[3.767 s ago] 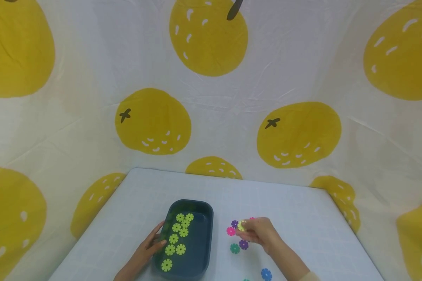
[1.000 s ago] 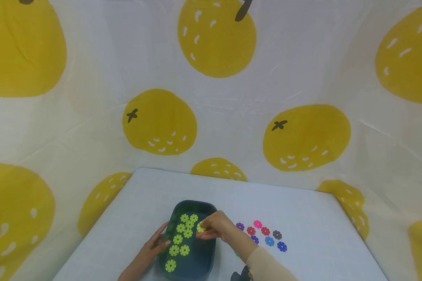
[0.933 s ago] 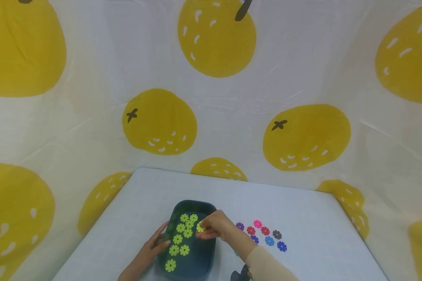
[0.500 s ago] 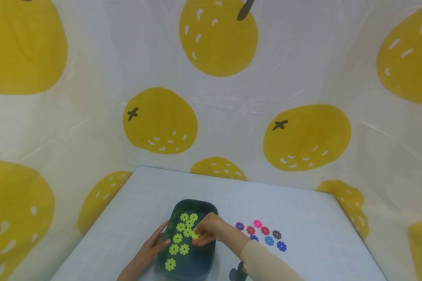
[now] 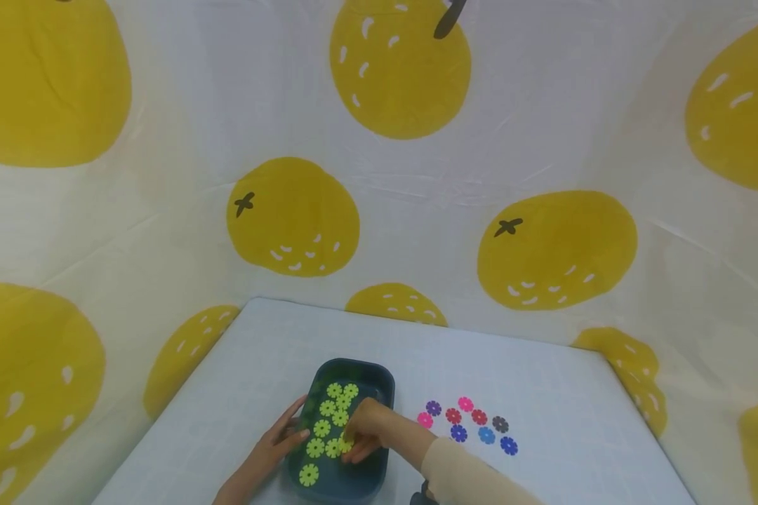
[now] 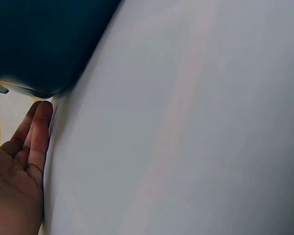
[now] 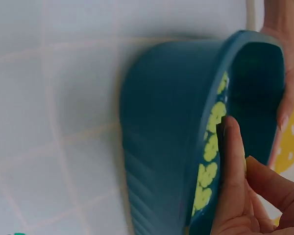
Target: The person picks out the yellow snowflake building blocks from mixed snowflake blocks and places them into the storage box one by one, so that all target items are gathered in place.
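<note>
A dark teal tray stands on the table with several yellow-green flower-shaped discs lying along its left half. My left hand holds the tray's left side, thumb at the rim. In the left wrist view, the fingers of that hand lie nearly straight against the tray's outer wall. Inside the tray, my right hand pinches one yellow-green disc low beside the others. The right wrist view shows thumb and forefinger of this hand together, the disc mostly hidden between them.
To the tray's right, several loose discs lie spread on the white table: pink, red, purple, blue, light blue and grey. A fruit-patterned curtain rises behind the table.
My right hand has carried the yellow-green disc from the loose discs into the tray, then shifted it towards the tray's near end. The left hand keeps its hold on the tray.
</note>
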### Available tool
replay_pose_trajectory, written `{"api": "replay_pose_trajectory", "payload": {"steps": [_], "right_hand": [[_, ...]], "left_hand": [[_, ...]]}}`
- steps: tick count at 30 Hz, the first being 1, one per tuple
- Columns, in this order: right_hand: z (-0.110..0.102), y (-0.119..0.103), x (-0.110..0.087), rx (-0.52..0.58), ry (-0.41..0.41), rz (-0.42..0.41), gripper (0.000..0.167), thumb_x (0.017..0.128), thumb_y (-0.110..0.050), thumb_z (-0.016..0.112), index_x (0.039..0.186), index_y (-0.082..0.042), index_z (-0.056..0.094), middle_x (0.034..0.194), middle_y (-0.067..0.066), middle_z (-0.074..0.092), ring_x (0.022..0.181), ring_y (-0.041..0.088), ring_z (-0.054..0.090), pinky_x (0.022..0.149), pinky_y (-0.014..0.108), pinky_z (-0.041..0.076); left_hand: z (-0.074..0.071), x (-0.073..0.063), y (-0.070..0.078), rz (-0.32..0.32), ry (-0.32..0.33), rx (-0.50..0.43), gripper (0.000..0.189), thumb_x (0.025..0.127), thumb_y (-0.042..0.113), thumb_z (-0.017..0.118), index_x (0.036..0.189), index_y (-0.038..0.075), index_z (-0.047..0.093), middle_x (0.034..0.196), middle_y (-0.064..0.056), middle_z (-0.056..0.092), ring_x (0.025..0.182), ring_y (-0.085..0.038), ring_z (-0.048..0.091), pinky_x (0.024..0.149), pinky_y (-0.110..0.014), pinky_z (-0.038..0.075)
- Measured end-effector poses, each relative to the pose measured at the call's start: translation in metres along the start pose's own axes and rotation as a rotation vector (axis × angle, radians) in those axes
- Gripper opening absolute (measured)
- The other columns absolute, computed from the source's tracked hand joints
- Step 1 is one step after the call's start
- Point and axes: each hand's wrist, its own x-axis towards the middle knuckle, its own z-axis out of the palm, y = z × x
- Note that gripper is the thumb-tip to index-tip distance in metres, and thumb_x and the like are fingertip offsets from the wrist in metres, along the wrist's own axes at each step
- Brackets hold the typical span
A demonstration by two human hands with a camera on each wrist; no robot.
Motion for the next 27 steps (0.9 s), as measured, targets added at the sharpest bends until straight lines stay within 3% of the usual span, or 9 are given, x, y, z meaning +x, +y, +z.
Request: {"api": "replay_pose_trajectory", "payload": {"steps": [10,18,27], "right_hand": [[0.005,-0.001,-0.004,-0.037,-0.046,0.025,0.009,0.088,0.004,0.066,0.082,0.007,0.061,0.07,0.024,0.069,0.072,0.036,0.074,0.062,0.037,0.062],[0.007,0.001,-0.003,-0.044,-0.051,0.026,0.008,0.089,0.003,0.065,0.083,0.006,0.061,0.072,0.024,0.07,0.072,0.035,0.074,0.062,0.035,0.062],[0.011,0.005,0.0,-0.091,-0.03,0.041,0.008,0.087,0.002,0.066,0.083,0.006,0.06,0.072,0.023,0.068,0.07,0.033,0.074,0.062,0.034,0.062]], "left_hand": [[0.0,-0.004,0.004,-0.028,-0.005,0.004,0.07,0.094,0.045,0.064,0.155,0.033,0.032,0.145,-0.024,0.046,0.123,-0.036,0.055,0.099,-0.059,0.047],[0.001,-0.004,0.005,-0.007,0.009,0.004,0.069,0.095,0.042,0.064,0.155,0.029,0.034,0.144,-0.026,0.047,0.119,-0.035,0.058,0.092,-0.056,0.052],[0.0,-0.005,0.005,0.021,-0.007,0.0,0.069,0.096,0.039,0.064,0.156,0.027,0.032,0.145,-0.026,0.046,0.119,-0.034,0.058,0.093,-0.053,0.052]]}}
